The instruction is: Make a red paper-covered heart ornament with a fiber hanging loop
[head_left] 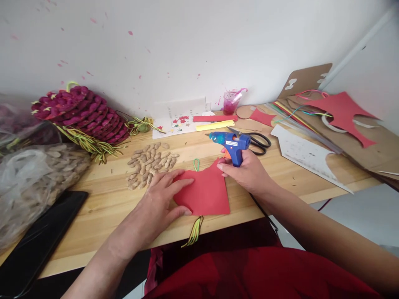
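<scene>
A sheet of red paper point(205, 191) lies near the table's front edge, with a green loop point(196, 164) sticking out behind it and a yellow-green tassel point(195, 231) hanging from its front. My left hand point(162, 195) rests on the sheet's left side, fingers spread. In my right hand point(246, 172) is a blue glue gun point(232, 145), its nozzle pointing left. The thumb and fingers of that hand also touch the sheet's upper right corner. Just behind the left hand lies a loose spread of peanuts point(151, 162). Black-handled scissors point(260, 143) lie behind the glue gun.
At the left are a purple stack with a tassel point(87, 112), a plastic bag of peanuts point(46, 174) and a black tablet-like slab point(46, 236). A cup of pink liquid point(230, 104) stands by the wall. Red scraps point(343, 112) and cardboard point(370, 153) lie right.
</scene>
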`<state>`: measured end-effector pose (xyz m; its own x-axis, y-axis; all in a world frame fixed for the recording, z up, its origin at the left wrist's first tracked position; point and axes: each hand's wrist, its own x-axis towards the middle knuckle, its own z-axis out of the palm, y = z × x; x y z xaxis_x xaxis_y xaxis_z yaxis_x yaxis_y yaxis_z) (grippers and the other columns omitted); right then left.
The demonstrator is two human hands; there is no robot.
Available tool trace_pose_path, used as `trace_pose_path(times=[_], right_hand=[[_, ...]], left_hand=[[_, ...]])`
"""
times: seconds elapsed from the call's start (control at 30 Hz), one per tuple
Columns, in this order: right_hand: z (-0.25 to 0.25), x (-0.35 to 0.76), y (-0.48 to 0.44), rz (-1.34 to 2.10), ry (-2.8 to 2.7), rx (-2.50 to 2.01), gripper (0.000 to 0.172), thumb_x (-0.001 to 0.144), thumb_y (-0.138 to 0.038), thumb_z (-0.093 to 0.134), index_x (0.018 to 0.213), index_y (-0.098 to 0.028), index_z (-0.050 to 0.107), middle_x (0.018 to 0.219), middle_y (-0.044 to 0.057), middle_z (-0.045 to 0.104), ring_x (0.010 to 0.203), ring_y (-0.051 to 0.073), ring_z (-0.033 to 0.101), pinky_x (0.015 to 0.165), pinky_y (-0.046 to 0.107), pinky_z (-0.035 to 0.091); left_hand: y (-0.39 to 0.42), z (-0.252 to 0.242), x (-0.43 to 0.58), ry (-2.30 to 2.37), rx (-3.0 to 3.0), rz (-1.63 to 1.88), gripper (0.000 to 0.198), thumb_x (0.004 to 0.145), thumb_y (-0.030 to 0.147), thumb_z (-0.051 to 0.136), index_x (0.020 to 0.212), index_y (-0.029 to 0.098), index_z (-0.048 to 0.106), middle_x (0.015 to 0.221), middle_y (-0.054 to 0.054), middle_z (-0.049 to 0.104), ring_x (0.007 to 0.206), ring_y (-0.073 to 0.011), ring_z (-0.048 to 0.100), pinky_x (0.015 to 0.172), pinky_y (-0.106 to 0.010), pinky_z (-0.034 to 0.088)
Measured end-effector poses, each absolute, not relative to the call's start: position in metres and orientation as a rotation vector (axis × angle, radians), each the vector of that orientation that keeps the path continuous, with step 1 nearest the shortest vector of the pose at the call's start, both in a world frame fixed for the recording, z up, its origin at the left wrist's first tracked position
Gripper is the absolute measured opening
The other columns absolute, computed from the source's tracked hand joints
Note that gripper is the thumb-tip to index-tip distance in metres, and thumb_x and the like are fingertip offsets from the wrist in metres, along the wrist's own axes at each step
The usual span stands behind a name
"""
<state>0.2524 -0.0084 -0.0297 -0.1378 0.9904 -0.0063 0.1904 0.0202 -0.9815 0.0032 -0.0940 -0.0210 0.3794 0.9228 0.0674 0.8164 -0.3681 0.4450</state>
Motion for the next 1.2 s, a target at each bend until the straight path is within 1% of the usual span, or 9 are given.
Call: trace_pose_path(times=[0.23,0.4,0.57,0.7,0.83,0.9,1.03,1.13,1.2], right_hand=[[-0.035,0.253,-0.007,1.154,-1.55,-1.256,0.032,0.072,-0.018,0.07,0.103,-0.019,0.062,0.082,0.001,0.068,0.072,0.018,0.067,0.071,0.036,0.057],[-0.037,0.252,-0.005,1.086,-1.61,-1.245,0.032,0.074,-0.019,0.068,0.106,-0.02,0.063,0.083,0.002,0.07,0.073,0.018,0.067,0.075,0.037,0.056],[-0.035,0.25,-0.002,0.969,-1.755,-1.268,0.023,0.074,-0.016,0.067,0.097,-0.02,0.065,0.082,0.002,0.071,0.075,0.019,0.067,0.078,0.037,0.053],[-0.034,0.248,0.002,0.899,-1.808,-1.278,0.013,0.074,-0.016,0.067,0.086,-0.02,0.065,0.079,0.002,0.072,0.073,0.019,0.068,0.076,0.035,0.052],[-0.034,0.246,0.004,0.879,-1.812,-1.318,0.01,0.073,-0.015,0.068,0.081,-0.02,0.065,0.076,0.001,0.071,0.07,0.018,0.067,0.073,0.034,0.052],[-0.034,0.245,0.005,0.879,-1.805,-1.348,0.01,0.072,-0.014,0.068,0.079,-0.02,0.064,0.076,0.001,0.071,0.07,0.018,0.066,0.072,0.034,0.051],[-0.032,0.244,0.005,0.886,-1.82,-1.362,0.017,0.073,-0.012,0.067,0.088,-0.02,0.067,0.077,0.001,0.071,0.071,0.018,0.066,0.072,0.033,0.051],[-0.03,0.244,0.004,0.901,-1.82,-1.375,0.025,0.073,-0.012,0.067,0.097,-0.02,0.068,0.079,0.0,0.071,0.072,0.018,0.066,0.073,0.034,0.051],[-0.029,0.245,0.005,0.922,-1.814,-1.365,0.032,0.073,-0.012,0.067,0.104,-0.021,0.068,0.081,0.001,0.072,0.074,0.018,0.067,0.075,0.034,0.052]], left_hand=[[-0.087,-0.018,0.006,1.513,2.263,0.427,0.061,0.086,0.044,0.069,0.143,0.035,0.05,0.145,-0.008,0.047,0.135,-0.0319,0.04,0.112,-0.058,0.038],[-0.085,-0.015,0.006,1.466,2.299,0.356,0.062,0.088,0.041,0.068,0.146,0.037,0.046,0.149,-0.007,0.044,0.138,-0.0316,0.036,0.114,-0.057,0.036],[-0.083,-0.013,0.008,1.421,2.323,0.311,0.057,0.089,0.037,0.067,0.143,0.039,0.05,0.152,-0.006,0.043,0.139,-0.0313,0.036,0.114,-0.057,0.037],[-0.083,-0.012,0.008,1.421,2.334,0.286,0.056,0.089,0.035,0.068,0.141,0.041,0.052,0.153,-0.004,0.043,0.139,-0.0299,0.037,0.115,-0.054,0.037],[-0.082,-0.015,0.005,1.407,2.366,0.271,0.057,0.089,0.038,0.067,0.142,0.043,0.05,0.154,-0.004,0.041,0.139,-0.031,0.036,0.114,-0.056,0.037],[-0.081,-0.016,0.003,1.4,2.391,0.269,0.056,0.089,0.04,0.066,0.143,0.041,0.051,0.155,-0.005,0.04,0.139,-0.0318,0.036,0.113,-0.057,0.038],[-0.081,-0.016,0.005,1.375,2.479,0.286,0.052,0.089,0.046,0.064,0.14,0.038,0.055,0.155,-0.007,0.041,0.139,-0.0336,0.037,0.111,-0.058,0.039],[-0.082,-0.015,0.017,1.431,2.553,0.407,0.041,0.093,0.043,0.059,0.13,0.028,0.065,0.148,-0.01,0.051,0.135,-0.0331,0.042,0.11,-0.056,0.042],[-0.083,-0.015,0.03,1.417,2.596,0.531,0.039,0.096,0.038,0.056,0.128,0.018,0.065,0.139,-0.013,0.06,0.129,-0.0295,0.049,0.108,-0.05,0.046]])
